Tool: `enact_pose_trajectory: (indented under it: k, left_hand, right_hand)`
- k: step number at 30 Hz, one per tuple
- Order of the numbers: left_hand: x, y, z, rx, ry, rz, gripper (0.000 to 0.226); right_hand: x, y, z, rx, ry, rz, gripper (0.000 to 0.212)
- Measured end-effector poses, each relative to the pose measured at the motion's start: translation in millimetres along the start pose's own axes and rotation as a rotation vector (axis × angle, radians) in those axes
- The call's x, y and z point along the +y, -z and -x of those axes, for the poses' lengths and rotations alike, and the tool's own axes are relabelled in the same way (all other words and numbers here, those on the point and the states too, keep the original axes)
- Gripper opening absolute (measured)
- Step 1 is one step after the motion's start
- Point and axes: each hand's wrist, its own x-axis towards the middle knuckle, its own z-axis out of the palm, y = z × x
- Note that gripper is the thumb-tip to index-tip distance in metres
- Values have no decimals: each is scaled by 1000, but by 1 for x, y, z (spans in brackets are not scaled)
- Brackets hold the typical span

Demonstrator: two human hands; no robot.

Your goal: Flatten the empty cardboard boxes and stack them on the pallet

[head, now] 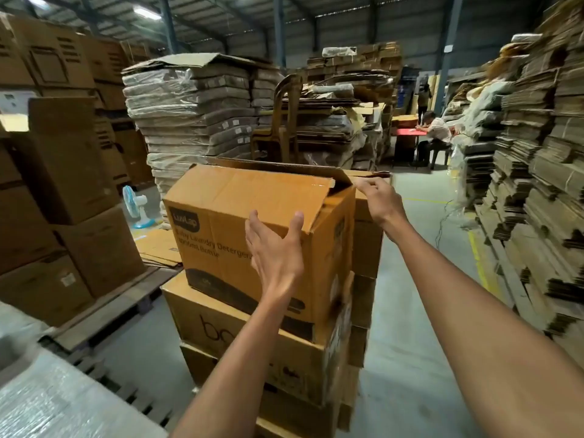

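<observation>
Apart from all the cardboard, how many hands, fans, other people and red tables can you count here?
Hands: 2, left hand and right hand, both at the box
Fans: 1, fan
Other people: 2, seated person and standing person
Red tables: 1, red table
Total: 6

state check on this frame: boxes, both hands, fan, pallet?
top box: upright on the stack, not flattened, top flaps loose.
box below: upright, not flattened.
left hand: open, flat against the top box's front.
right hand: fingers curled on a flap at the far right corner.
fan: standing on the floor; running or not, cannot tell.
pallet: holds flat cardboard.
</observation>
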Motion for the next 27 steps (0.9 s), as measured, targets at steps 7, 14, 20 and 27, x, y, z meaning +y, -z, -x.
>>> enact_pose_trajectory:
  k: [7,14,20,27]
  left_hand:
    - [18,-20,25,16,186,16,101]
    - [22,-61,6,167,324,44,108]
    - [24,-96,-8,337,396,72,118]
    - [8,-97,-19,362,465,211,156]
  right_hand:
    - [27,9,-21,-212,-137,-85,62]
    - [47,-2,-83,-373,-167,-226,79]
    - [45,-9,-123,-569,-207,-290,73]
    - [44,-6,-128,-782,-256,-190,71]
